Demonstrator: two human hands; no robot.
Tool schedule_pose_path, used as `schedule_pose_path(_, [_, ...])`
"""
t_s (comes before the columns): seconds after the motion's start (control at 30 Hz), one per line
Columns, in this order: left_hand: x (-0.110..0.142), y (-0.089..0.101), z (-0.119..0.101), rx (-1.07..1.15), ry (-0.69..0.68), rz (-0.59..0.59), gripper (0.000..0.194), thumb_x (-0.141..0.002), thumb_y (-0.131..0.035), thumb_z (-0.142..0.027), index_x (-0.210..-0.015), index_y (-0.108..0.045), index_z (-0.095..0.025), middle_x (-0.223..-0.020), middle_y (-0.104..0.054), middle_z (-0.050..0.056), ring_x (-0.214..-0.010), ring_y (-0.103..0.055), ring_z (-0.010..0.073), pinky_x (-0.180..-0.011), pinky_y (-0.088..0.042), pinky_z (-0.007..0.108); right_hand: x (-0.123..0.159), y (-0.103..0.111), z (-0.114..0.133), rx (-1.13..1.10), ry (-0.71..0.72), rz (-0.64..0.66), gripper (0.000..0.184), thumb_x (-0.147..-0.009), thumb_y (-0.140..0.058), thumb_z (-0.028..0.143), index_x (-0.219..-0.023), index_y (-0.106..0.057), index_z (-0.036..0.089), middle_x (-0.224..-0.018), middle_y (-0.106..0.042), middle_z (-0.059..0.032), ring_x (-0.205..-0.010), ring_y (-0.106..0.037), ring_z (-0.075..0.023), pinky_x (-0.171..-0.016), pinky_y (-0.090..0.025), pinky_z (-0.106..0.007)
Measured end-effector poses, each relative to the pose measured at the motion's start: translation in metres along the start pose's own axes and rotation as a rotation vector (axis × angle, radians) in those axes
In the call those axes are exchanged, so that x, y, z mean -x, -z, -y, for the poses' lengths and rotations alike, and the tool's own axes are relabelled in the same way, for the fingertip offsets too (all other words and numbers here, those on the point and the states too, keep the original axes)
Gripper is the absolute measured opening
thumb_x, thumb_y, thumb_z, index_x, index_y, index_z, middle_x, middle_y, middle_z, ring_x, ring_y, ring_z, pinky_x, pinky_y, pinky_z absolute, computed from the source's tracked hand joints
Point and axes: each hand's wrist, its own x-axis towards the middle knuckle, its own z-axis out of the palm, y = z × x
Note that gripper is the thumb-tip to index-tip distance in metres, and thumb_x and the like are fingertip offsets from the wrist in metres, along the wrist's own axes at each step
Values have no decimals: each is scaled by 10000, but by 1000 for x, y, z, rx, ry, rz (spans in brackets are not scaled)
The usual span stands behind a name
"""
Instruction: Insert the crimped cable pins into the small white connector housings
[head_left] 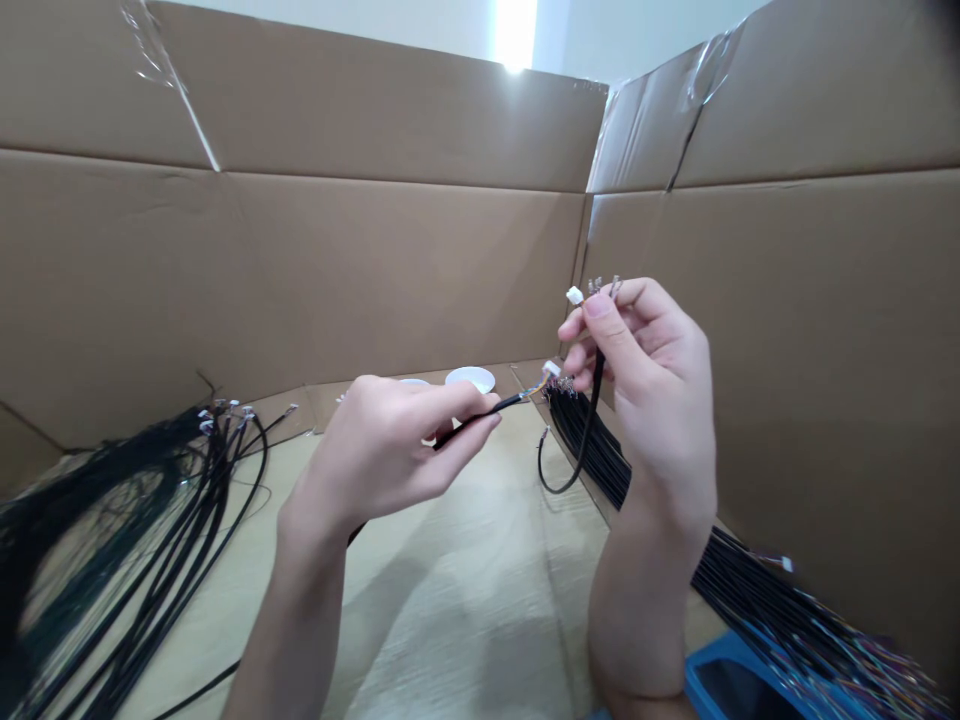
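Observation:
My left hand (405,440) pinches a black cable (507,402) close to its end, where thin coloured wires run into a small white connector (551,369). The rest of that cable trails down to the lower left behind my wrist. Raised higher, my right hand (649,360) pinches thin wire ends between thumb and forefinger; a white connector (575,295) and several bare metal terminals (598,286) stick out above the fingertips. A short black cable (592,420) hangs from that hand in a curve. The two hands are apart.
Black cables with white connectors (217,470) lie at the left. A thick bundle of black cables (757,590) runs along the right, across a blue tray (701,665). White round dishes (470,379) stand at the back. Cardboard walls (390,260) enclose the table.

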Motion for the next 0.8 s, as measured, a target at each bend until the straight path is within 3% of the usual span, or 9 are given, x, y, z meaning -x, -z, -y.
schedule_pose_path(0.1, [-4,0,12,49,211,235,163,-953,-649,-263,-806,-693,-209,-608,-677,-48,-458,-537,95,-478,-359,216,-2,10,-2,71,8,-37,203,-994,-738,340,-850,-668,216,-902,-679,-9,-793,-653,-114,-634,-557,-192])
schedule_pose_path(0.2, [-8,-11,25,30,361,431,213,-947,-665,-313,-764,-674,-205,-656,-707,-26,-505,-576,124,-507,-328,231,-2,15,-1,43,-28,39,174,-983,-753,330,-856,-711,219,-884,-679,-9,-761,-632,-117,-619,-547,-204])
schedule_pose_path(0.27, [-9,-20,33,-2,415,520,237,-934,-685,-298,-718,-670,-203,-653,-707,-18,-528,-590,143,-518,-306,243,-1,16,0,-9,-68,123,172,-967,-777,335,-854,-728,216,-884,-694,-8,-711,-621,-105,-622,-545,-212])
schedule_pose_path(0.33, [-9,-27,37,-41,462,525,194,-950,-673,-286,-779,-726,-210,-728,-754,6,-594,-641,175,-543,-316,256,-1,15,2,-61,-110,196,175,-944,-810,336,-842,-739,213,-884,-708,-5,-681,-624,-94,-641,-552,-217])
schedule_pose_path(0.43, [-9,-26,31,27,520,306,228,-1030,-606,-380,-1033,-786,-239,-965,-818,43,-786,-723,216,-622,-418,276,1,12,2,-103,-170,274,148,-905,-853,321,-857,-767,211,-896,-736,-9,-670,-645,-93,-647,-565,-220])
schedule_pose_path(0.57, [-13,-15,2,582,503,-157,291,-1026,-652,-473,-1031,-790,-216,-959,-817,33,-795,-734,160,-691,-559,242,2,6,2,-106,-185,354,141,-849,-902,299,-869,-791,213,-817,-735,-5,-675,-661,-112,-630,-569,-222])
schedule_pose_path(0.63, [-14,-11,-11,736,499,-241,222,-995,-722,-413,-989,-795,-204,-914,-814,20,-771,-734,136,-692,-586,210,2,3,2,-118,-188,388,155,-832,-915,303,-857,-790,215,-773,-722,2,-671,-660,-122,-622,-572,-231])
schedule_pose_path(0.8, [-16,-9,-19,829,539,-267,55,-907,-834,-267,-921,-825,-215,-869,-820,-1,-795,-768,147,-688,-616,205,2,-2,1,-133,-198,416,145,-863,-891,319,-863,-790,215,-756,-718,3,-676,-664,-120,-628,-584,-225])
